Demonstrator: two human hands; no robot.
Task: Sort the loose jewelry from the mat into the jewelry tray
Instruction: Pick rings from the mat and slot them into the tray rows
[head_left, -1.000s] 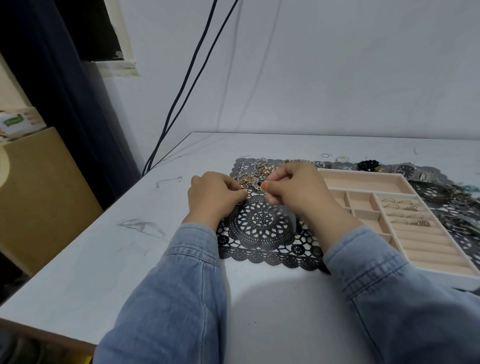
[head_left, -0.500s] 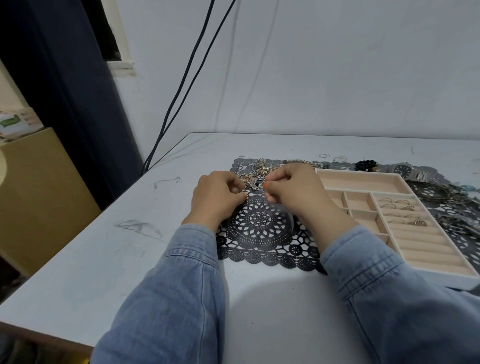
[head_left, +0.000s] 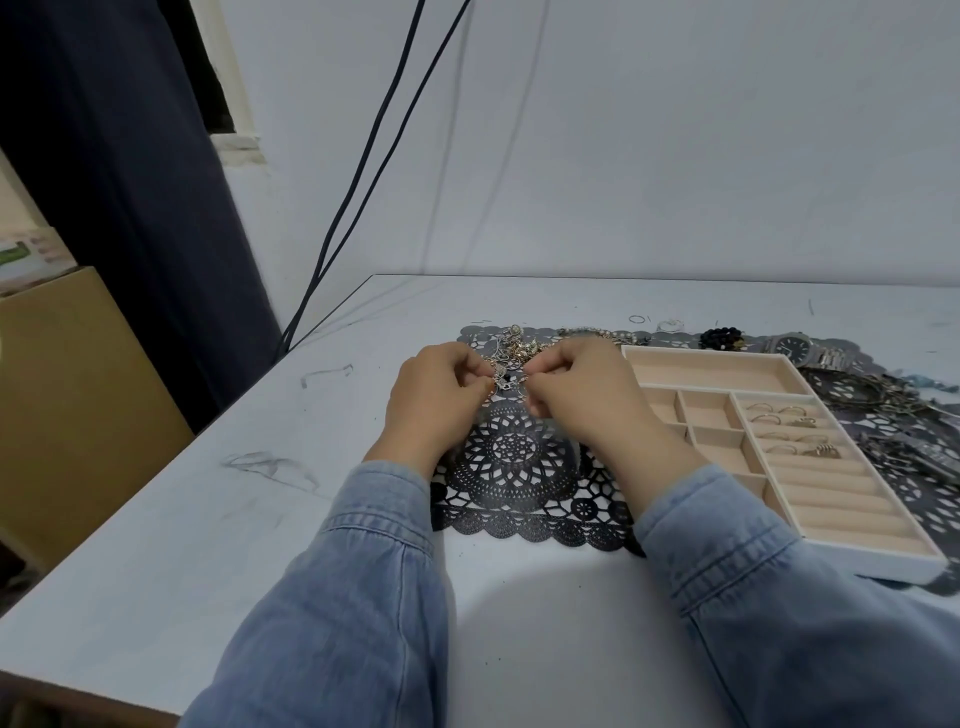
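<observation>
White table (head_left: 156, 519), lace mat (head_left: 519, 467), tray (head_left: 883, 564), watch (head_left: 792, 347) beyond

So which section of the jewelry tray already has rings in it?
The ribbed ring-roll section on the right side of the jewelry tray: several rings sit in its far rows. The long back compartment and small square compartments look empty.

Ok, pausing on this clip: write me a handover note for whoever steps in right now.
Left hand and right hand: both pinch at a tangle of chains on the black lace mat.
Jewelry tray: right of the hands, several rings slotted in its ring rolls; other compartments look bare.
Left: the tangle, a wristwatch, a black bead bracelet and bangles behind and right of the tray.
</observation>
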